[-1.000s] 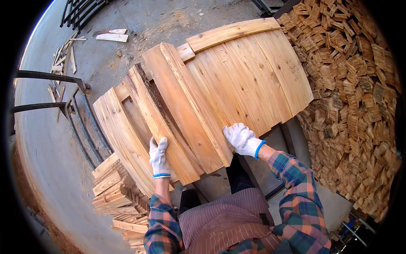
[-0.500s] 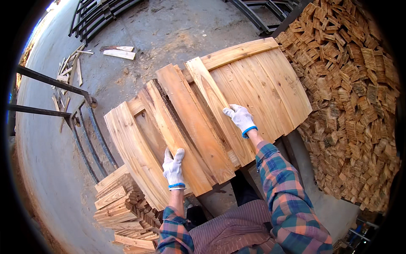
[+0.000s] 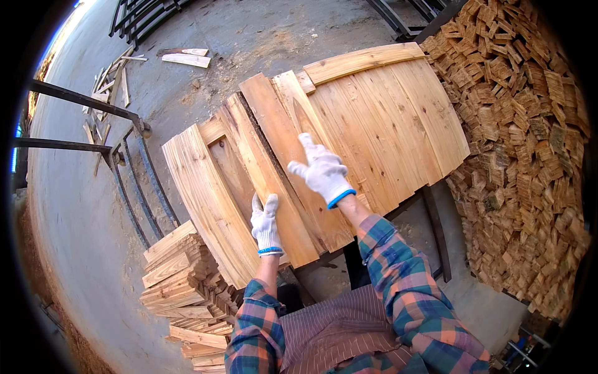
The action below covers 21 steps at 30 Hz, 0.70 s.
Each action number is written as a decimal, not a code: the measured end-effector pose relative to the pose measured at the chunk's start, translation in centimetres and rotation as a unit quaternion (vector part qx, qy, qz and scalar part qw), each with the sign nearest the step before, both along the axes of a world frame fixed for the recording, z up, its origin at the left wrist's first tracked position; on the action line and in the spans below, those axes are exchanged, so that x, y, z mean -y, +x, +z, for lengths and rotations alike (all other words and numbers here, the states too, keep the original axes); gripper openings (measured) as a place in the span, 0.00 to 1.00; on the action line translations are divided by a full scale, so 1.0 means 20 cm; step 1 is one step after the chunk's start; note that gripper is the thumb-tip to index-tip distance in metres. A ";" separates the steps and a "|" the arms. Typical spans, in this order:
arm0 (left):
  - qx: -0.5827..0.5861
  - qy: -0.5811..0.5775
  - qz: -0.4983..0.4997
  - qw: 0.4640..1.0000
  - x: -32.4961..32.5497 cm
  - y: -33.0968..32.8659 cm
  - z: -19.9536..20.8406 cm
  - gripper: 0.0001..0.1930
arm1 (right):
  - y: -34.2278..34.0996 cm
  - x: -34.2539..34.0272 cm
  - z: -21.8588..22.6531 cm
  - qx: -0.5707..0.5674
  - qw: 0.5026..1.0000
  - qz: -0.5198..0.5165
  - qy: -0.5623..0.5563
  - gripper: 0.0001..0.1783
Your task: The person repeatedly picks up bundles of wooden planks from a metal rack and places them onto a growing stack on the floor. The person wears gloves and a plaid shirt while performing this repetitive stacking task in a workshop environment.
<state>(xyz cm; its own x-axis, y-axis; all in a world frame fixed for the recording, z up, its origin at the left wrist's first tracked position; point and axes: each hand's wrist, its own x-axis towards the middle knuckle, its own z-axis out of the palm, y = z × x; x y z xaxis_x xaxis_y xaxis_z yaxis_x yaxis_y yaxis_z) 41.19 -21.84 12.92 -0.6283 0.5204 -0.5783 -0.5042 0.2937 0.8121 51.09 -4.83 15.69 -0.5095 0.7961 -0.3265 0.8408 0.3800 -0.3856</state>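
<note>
Compared with half a second back: right hand (image 3: 324,171) lifted off the boards, now raised above the loose tilted plank (image 3: 293,112), fingers spread and open, gripping nothing that can be seen; contact with the wood below not clear, looks apart. Earlier same hand lay nearer the joined panel's left side, a second ago down at the near edge of the workbench. Left hand (image 3: 266,224) in white knit glove resting flat on the near end of a loose plank (image 3: 274,199), thumb and fingers up, not clamped round it, pressing at most; has crept up from the near edge since a second ago. Loose planks lying fanned and overlapping at the left half of the workbench, slanting from near-left to far-right; far ends now reach closer to the crosspiece (image 3: 364,60) along the far edge. Wide joined panel (image 3: 398,124) fills the right half, unmoved. Leftmost board (image 3: 199,193) hanging toward the left edge. Judgement: planks being shuffled and squared up against the panel, right hand between grips, alignment not finished, gaps and overlaps remain. Stack of short boards (image 3: 180,280) just off the near-left corner; big heap of wood blocks (image 3: 523,156) beyond the right edge; metal rack (image 3: 124,162) to the left on concrete.
</note>
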 end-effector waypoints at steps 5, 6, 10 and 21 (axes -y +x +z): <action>-0.045 -0.004 -0.039 0.998 0.02 -0.03 -0.04 0.36 | -0.13 0.01 0.16 0.064 0.996 0.002 -0.058 0.68; -0.058 -0.016 -0.051 0.997 0.02 -0.05 -0.05 0.36 | -0.12 -0.03 0.18 0.052 0.995 0.013 -0.086 0.66; -0.220 -0.100 -0.077 0.967 0.01 -0.03 -0.05 0.36 | 0.01 -0.17 0.19 0.123 0.991 0.058 -0.006 0.63; -0.149 -0.094 -0.049 0.983 -0.17 0.07 0.09 0.36 | 1.63 -0.69 -0.05 0.281 0.939 0.173 0.096 0.49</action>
<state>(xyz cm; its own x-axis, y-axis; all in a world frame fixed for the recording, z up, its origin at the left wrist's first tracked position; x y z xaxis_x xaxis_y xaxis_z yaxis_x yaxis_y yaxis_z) 42.58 -18.35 14.63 -0.7366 0.4884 -0.4679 -0.2138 0.4882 0.8461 83.69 8.90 14.61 -0.5395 0.6860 -0.4881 0.7040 0.6855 0.1853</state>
